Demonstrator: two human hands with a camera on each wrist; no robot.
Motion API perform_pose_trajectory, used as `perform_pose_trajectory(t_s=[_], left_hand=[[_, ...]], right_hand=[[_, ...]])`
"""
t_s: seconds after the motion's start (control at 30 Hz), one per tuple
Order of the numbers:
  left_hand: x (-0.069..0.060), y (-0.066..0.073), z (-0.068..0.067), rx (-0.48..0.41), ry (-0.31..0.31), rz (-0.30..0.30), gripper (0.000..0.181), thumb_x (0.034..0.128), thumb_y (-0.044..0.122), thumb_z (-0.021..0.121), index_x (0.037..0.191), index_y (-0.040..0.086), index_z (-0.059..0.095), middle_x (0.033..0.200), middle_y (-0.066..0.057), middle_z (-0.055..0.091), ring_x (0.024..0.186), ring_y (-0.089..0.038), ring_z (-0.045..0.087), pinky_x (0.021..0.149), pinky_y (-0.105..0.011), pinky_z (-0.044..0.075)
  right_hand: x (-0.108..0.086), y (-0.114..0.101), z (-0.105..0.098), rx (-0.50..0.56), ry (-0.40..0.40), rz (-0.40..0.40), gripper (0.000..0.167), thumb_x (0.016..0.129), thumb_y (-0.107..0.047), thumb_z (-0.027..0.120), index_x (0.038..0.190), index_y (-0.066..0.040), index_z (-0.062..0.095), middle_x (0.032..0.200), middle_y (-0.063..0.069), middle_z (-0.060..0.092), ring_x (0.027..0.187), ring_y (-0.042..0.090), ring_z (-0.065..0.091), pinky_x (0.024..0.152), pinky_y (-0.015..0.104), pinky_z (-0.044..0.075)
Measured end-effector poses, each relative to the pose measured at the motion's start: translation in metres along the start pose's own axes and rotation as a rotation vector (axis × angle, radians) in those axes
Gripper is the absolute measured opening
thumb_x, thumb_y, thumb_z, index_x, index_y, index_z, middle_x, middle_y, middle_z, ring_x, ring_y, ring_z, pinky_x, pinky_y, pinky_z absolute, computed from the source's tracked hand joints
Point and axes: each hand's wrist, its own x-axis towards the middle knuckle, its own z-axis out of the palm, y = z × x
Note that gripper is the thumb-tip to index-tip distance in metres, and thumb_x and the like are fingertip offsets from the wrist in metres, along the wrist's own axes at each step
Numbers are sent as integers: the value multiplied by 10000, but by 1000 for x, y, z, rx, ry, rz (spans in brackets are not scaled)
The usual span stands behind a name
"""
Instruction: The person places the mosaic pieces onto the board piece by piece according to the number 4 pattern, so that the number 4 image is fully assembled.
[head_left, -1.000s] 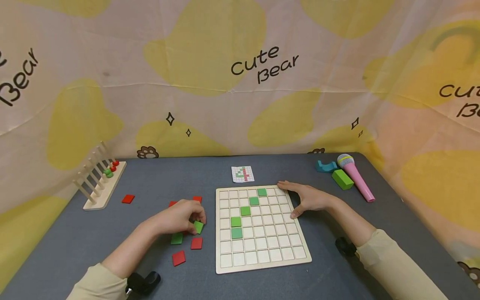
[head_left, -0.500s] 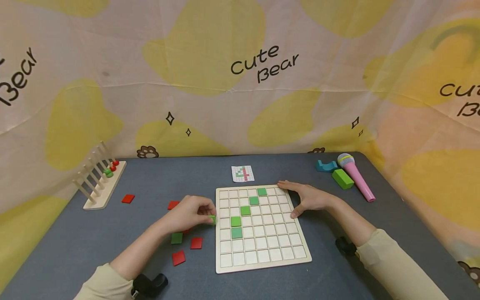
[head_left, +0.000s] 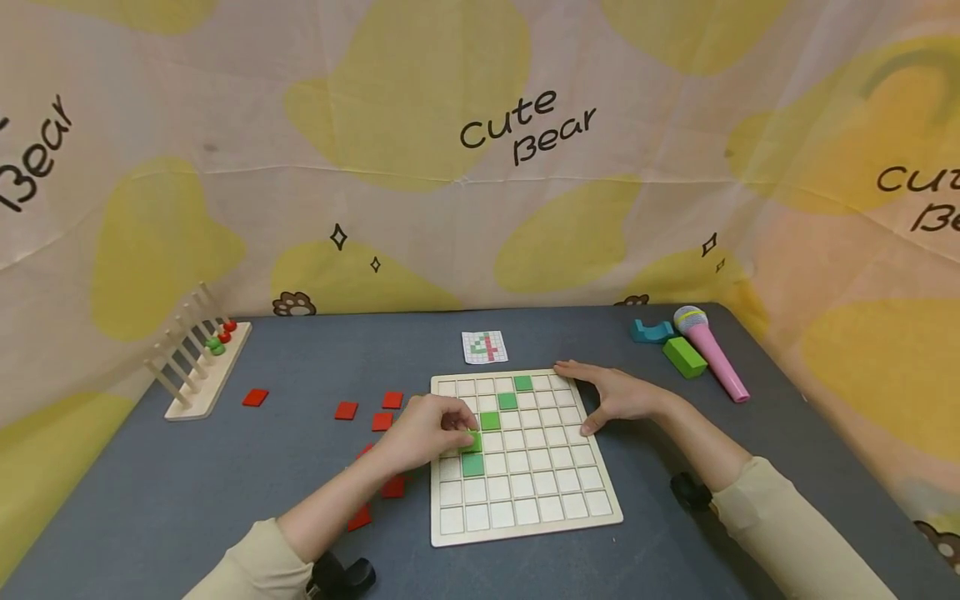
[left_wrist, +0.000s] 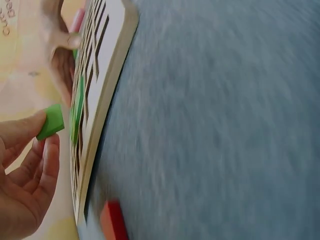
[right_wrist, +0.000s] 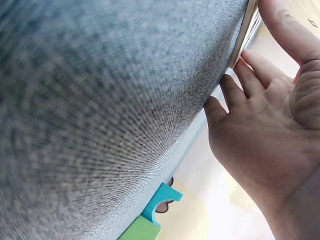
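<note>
In the left wrist view, a small green square tile (left_wrist: 51,122) is pinched between the thumb and fingers of my left hand (head_left: 429,432). That hand is over the left part of a wooden grid board (head_left: 525,531), and the held tile overlaps a green tile on the board in the head view. Other green tiles sit in the grid in a slanting line, among them a tile (head_left: 490,421) near the middle and a tile (head_left: 472,464) below. My right hand (head_left: 618,395) rests against the board's right edge, thumb and fingers spread, near the upper right corner.
Several red tiles (head_left: 346,410) lie left of the board, some partly hidden by my left forearm. A printed pattern card (head_left: 485,347) lies behind it. A peg rack (head_left: 210,358) stands at left. A pink toy microphone (head_left: 716,358), green block (head_left: 684,357) and blue block (head_left: 652,332) lie at right.
My left hand has carried the green tile rightward from among the loose tiles to over the board's left part. My right hand has stayed at the board's edge.
</note>
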Motion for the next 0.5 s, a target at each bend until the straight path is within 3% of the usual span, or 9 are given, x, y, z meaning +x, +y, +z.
perform_pose_trajectory(t_s=[0.37, 0.5], left_hand=[[8, 10, 27, -38, -26, 52, 75, 779, 65, 793, 823, 102, 745, 722, -2, 691, 650, -38, 558, 614, -171, 456], [8, 12, 32, 9, -22, 59, 83, 778, 74, 797, 785, 110, 723, 699, 29, 670, 637, -21, 543, 608, -169, 454]], right_hand=[[1, -2, 0, 17, -1, -6, 1098, 675, -350, 879, 1555, -74, 284, 1653, 173, 190, 1538, 414, 136, 1171, 688, 164], [1, -2, 0, 24, -6, -10, 1093, 681, -345, 876, 1555, -68, 281, 1653, 177, 185, 1538, 416, 132, 1168, 695, 161]])
